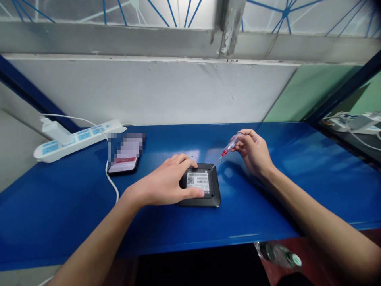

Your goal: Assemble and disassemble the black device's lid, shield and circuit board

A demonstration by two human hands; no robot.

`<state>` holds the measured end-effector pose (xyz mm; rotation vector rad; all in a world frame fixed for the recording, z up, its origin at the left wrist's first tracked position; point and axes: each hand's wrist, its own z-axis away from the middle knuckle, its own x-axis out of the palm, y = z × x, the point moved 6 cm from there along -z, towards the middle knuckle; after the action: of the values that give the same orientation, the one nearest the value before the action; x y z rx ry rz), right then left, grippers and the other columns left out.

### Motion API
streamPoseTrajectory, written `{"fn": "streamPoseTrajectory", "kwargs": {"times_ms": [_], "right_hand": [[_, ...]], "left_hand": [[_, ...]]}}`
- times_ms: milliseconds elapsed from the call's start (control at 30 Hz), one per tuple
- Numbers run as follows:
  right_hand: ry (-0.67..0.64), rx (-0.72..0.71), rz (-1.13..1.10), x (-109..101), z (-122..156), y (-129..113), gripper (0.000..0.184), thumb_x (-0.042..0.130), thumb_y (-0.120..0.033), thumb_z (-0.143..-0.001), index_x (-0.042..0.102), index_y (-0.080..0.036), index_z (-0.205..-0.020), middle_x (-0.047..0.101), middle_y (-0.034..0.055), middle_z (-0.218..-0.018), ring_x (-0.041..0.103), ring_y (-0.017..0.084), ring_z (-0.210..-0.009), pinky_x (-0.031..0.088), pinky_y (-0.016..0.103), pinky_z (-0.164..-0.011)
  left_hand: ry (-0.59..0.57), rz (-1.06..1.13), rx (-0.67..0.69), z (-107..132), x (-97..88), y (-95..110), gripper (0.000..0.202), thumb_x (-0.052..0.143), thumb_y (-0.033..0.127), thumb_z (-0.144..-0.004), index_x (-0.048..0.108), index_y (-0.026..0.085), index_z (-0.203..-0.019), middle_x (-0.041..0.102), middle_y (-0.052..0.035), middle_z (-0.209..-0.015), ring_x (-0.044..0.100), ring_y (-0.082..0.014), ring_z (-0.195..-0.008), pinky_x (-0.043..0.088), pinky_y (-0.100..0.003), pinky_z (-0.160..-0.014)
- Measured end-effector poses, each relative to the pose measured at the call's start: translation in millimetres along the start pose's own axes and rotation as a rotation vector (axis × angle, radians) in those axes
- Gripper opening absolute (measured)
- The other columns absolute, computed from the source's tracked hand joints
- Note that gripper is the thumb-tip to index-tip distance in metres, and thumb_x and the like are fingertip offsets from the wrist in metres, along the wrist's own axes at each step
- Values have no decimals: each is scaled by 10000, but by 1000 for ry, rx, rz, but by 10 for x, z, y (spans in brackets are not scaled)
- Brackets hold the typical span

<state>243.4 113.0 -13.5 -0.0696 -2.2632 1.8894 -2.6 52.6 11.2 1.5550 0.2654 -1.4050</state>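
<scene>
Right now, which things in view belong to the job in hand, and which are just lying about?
In use:
black device, held by the left hand
screwdriver, in the right hand, tip at the device's corner

Apparently just lying about:
phone
white power strip with white adapter
white cable
clear bottle
white equipment at far right

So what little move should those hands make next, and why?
Probably a gentle twist of the screwdriver by the right hand: its tip appears to meet the black device near the far right corner, and the left hand holds that device against the blue table.
</scene>
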Motion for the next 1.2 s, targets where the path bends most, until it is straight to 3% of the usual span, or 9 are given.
{"fn": "streamPoseTrajectory", "kwargs": {"times_ms": [233,533,767,933,1200], "right_hand": [[33,24,-69,1,4,46,191,704,-284,-754,544,-227,-843,643,-46,-688,590,88,-530,554,269,-596],[21,18,-73,-9,3,61,188,710,-278,-756,560,-228,-859,685,-33,-730,634,101,-558,558,280,-603],[-5,-11,-11,-4,20,53,191,698,-293,-775,549,-222,-872,682,-27,-753,641,100,-574,555,281,-601],[-5,-20,-7,5,24,38,182,692,-286,-781,548,-221,-873,672,-35,-739,629,92,-549,557,277,-592],[49,-99,37,-23,32,-56,181,673,-283,-798,532,-234,-900,646,-31,-760,692,127,-666,605,287,-637]], "left_hand": [[96,-44,103,-48,29,47,542,622,636,-884,555,253,-1261,550,-79,-1365,479,-316,-1267,391,-459,-1068],[117,-61,163,-51,46,143,528,657,536,-900,524,233,-1311,586,-66,-1310,516,-277,-1222,386,-428,-1081],[122,-118,210,-74,92,157,635,665,594,-897,514,289,-1434,555,-72,-1347,513,-287,-1226,390,-439,-1091],[100,-142,193,-98,149,122,649,660,675,-863,580,318,-1400,512,-98,-1393,478,-318,-1274,397,-478,-1097],[112,-35,184,-122,160,102,548,653,608,-902,598,335,-1374,519,-80,-1364,459,-295,-1294,395,-461,-1120]]}}
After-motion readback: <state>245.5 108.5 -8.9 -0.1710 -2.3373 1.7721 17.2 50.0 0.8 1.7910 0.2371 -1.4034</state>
